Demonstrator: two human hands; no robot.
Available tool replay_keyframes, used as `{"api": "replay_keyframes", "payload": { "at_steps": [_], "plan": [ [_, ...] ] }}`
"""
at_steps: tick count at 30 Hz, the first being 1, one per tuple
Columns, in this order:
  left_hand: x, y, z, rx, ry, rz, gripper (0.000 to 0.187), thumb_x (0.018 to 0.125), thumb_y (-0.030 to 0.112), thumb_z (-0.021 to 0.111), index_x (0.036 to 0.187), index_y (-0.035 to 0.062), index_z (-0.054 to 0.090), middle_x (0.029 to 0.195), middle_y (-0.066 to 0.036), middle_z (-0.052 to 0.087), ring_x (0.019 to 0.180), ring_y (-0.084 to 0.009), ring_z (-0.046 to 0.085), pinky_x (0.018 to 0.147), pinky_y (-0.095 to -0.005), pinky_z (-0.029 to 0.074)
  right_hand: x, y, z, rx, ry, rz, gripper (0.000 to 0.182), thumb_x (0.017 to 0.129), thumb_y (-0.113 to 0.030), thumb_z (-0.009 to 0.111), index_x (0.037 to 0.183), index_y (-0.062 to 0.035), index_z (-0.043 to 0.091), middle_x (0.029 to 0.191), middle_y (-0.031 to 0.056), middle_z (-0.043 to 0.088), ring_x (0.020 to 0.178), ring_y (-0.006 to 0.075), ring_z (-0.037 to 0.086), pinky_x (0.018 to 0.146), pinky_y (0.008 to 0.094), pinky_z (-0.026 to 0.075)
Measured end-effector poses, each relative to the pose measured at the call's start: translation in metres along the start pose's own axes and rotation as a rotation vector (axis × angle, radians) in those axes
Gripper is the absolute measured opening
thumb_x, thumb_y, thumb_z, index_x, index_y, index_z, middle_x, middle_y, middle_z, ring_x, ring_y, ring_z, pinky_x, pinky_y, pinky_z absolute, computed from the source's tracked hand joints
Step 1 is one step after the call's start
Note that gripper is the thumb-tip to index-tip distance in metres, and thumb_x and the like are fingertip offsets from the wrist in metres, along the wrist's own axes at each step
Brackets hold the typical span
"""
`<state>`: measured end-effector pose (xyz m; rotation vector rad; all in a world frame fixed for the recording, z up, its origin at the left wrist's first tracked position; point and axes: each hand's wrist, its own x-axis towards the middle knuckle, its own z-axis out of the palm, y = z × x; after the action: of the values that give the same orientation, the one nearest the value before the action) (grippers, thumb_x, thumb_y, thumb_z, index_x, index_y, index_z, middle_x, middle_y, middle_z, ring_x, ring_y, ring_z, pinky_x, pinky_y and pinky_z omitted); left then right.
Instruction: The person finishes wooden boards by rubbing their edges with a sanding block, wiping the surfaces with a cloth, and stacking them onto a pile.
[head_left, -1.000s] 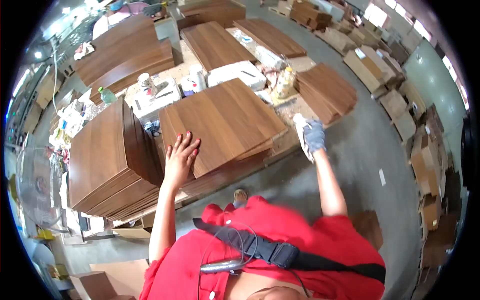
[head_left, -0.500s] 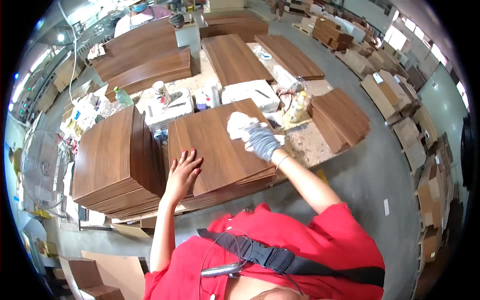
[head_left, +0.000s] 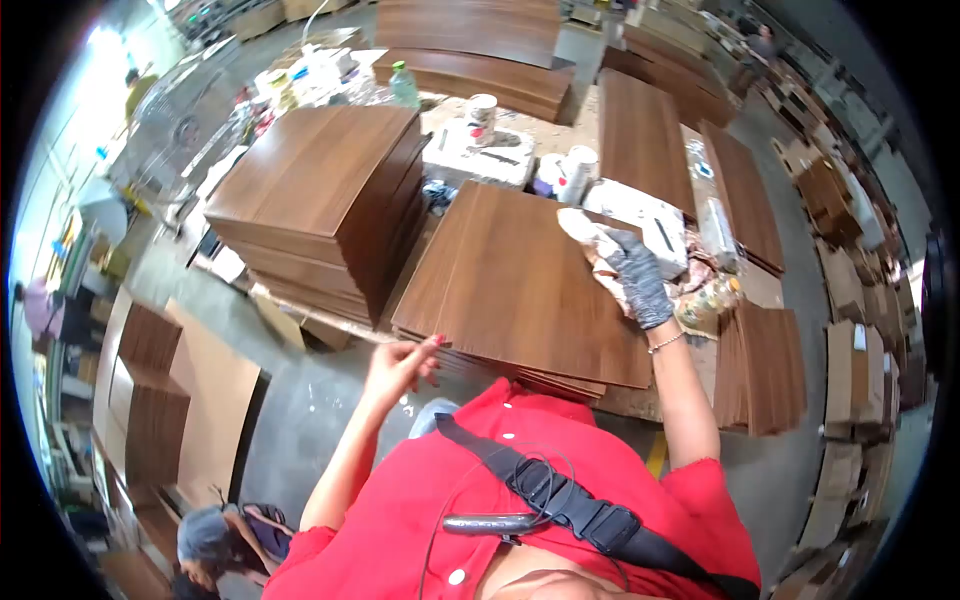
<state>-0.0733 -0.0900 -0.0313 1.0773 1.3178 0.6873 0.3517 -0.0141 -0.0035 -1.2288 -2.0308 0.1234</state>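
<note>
A brown wood-grain panel [head_left: 520,275] lies on top of a low stack in front of me. My right hand [head_left: 643,280], in a grey knit glove, presses a crumpled whitish rag [head_left: 590,240] onto the panel's right side. At the near left edge of the panel is my bare left hand [head_left: 402,368], with red nails. Its fingers are curled, with the fingertips at the panel's edge; part of them is hidden from above.
A tall stack of panels [head_left: 310,160] stands on the left. Behind are a white foam block [head_left: 470,158] with a cup [head_left: 481,115], another foam block [head_left: 640,215] and a green bottle [head_left: 404,85]. A plastic bottle [head_left: 710,300] stands right. One person [head_left: 215,540] bends at lower left.
My left hand has moved from flat on the panel to its near edge, fingers now curled. The rag hand stays at the panel's right side. My view has turned left.
</note>
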Motion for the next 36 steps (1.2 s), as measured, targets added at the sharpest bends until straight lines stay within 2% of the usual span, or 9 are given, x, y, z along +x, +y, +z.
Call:
{"api": "replay_keyframes", "payload": {
  "at_steps": [3, 7, 9, 15, 17, 20, 25, 27, 36],
  "plan": [
    [0.003, -0.013, 0.026, -0.201, -0.101, 0.022, 0.047, 0.095, 0.043, 0.071, 0.089, -0.0031, 0.070, 0.070, -0.007, 0.069, 0.059, -0.0130, 0.069, 0.049, -0.0233, 0.048, 0.054, -0.070, 0.040, -0.013, -0.067, -0.429, 0.058, 0.066, -0.015, 0.086, 0.120, -0.0111, 0.066, 0.124, 0.0122, 0.065, 0.107, 0.0344, 0.062, 0.091, 0.0434, 0.053],
    [0.010, -0.013, 0.031, -0.372, -0.144, 0.053, 0.036, 0.097, 0.033, 0.070, 0.090, -0.0028, 0.070, 0.074, -0.011, 0.073, 0.056, -0.0111, 0.064, 0.050, -0.0239, 0.049, 0.068, -0.142, 0.100, 0.104, -0.354, -0.578, 0.023, 0.083, -0.016, 0.071, 0.106, -0.0102, 0.072, 0.120, 0.0150, 0.066, 0.106, 0.0359, 0.061, 0.092, 0.0426, 0.051],
    [0.017, -0.030, 0.028, -0.363, -0.157, 0.147, 0.027, 0.100, 0.021, 0.062, 0.086, -0.0009, 0.069, 0.076, -0.011, 0.074, 0.053, -0.0096, 0.060, 0.049, -0.0241, 0.047, 0.044, -0.171, 0.127, 0.150, -0.548, -0.259, 0.027, 0.088, -0.016, 0.059, 0.108, -0.0054, 0.073, 0.114, 0.0200, 0.066, 0.108, 0.0373, 0.059, 0.098, 0.0431, 0.047],
    [0.009, -0.011, 0.027, -0.369, -0.189, 0.052, 0.026, 0.099, 0.024, 0.067, 0.089, 0.0006, 0.071, 0.077, -0.010, 0.075, 0.052, -0.0079, 0.056, 0.050, -0.0241, 0.047, 0.063, -0.130, 0.145, -0.064, -0.366, -0.321, 0.025, 0.082, -0.013, 0.062, 0.103, -0.0016, 0.071, 0.110, 0.0186, 0.067, 0.106, 0.0362, 0.059, 0.095, 0.0435, 0.048],
    [0.007, -0.004, 0.026, -0.381, -0.196, 0.020, 0.032, 0.096, 0.030, 0.072, 0.087, -0.0011, 0.072, 0.074, -0.009, 0.074, 0.051, -0.0065, 0.055, 0.047, -0.0225, 0.044, 0.088, -0.107, 0.153, -0.074, -0.293, -0.156, 0.025, 0.083, -0.013, 0.062, 0.104, -0.0030, 0.071, 0.108, 0.0164, 0.068, 0.108, 0.0345, 0.058, 0.096, 0.0437, 0.046],
    [0.014, -0.002, 0.019, -0.368, -0.263, -0.017, 0.031, 0.096, 0.029, 0.072, 0.093, -0.0019, 0.074, 0.078, -0.011, 0.076, 0.052, -0.0077, 0.057, 0.049, -0.0228, 0.047, 0.100, -0.115, 0.146, -0.286, -0.375, -0.144, 0.021, 0.086, -0.011, 0.064, 0.105, -0.0048, 0.072, 0.114, 0.0181, 0.064, 0.108, 0.0373, 0.056, 0.098, 0.0431, 0.045],
    [0.018, 0.007, 0.008, -0.413, -0.409, -0.088, 0.029, 0.099, 0.026, 0.069, 0.099, -0.0024, 0.074, 0.087, -0.015, 0.077, 0.056, -0.0094, 0.062, 0.053, -0.0224, 0.050, 0.080, -0.136, 0.142, -0.123, -0.392, -0.057, 0.022, 0.087, -0.012, 0.064, 0.106, -0.0032, 0.072, 0.115, 0.0191, 0.062, 0.107, 0.0377, 0.056, 0.097, 0.0436, 0.047],
    [0.021, -0.001, 0.007, -0.451, -0.442, -0.098, 0.028, 0.099, 0.025, 0.068, 0.100, -0.0024, 0.074, 0.086, -0.014, 0.077, 0.054, -0.0082, 0.060, 0.051, -0.0215, 0.049, 0.100, -0.126, 0.147, -0.439, -0.490, -0.145, 0.021, 0.089, -0.012, 0.062, 0.106, -0.0025, 0.071, 0.116, 0.0191, 0.062, 0.105, 0.0376, 0.056, 0.096, 0.0429, 0.047],
    [0.017, 0.008, 0.007, -0.413, -0.429, -0.119, 0.028, 0.099, 0.025, 0.068, 0.096, -0.0014, 0.074, 0.083, -0.012, 0.077, 0.054, -0.0068, 0.060, 0.050, -0.0191, 0.045, 0.196, 0.019, 0.208, -0.449, -0.283, 0.033, 0.023, 0.086, -0.019, 0.064, 0.102, -0.0056, 0.075, 0.103, 0.0194, 0.067, 0.105, 0.0357, 0.060, 0.094, 0.0428, 0.048]
  ]
}}
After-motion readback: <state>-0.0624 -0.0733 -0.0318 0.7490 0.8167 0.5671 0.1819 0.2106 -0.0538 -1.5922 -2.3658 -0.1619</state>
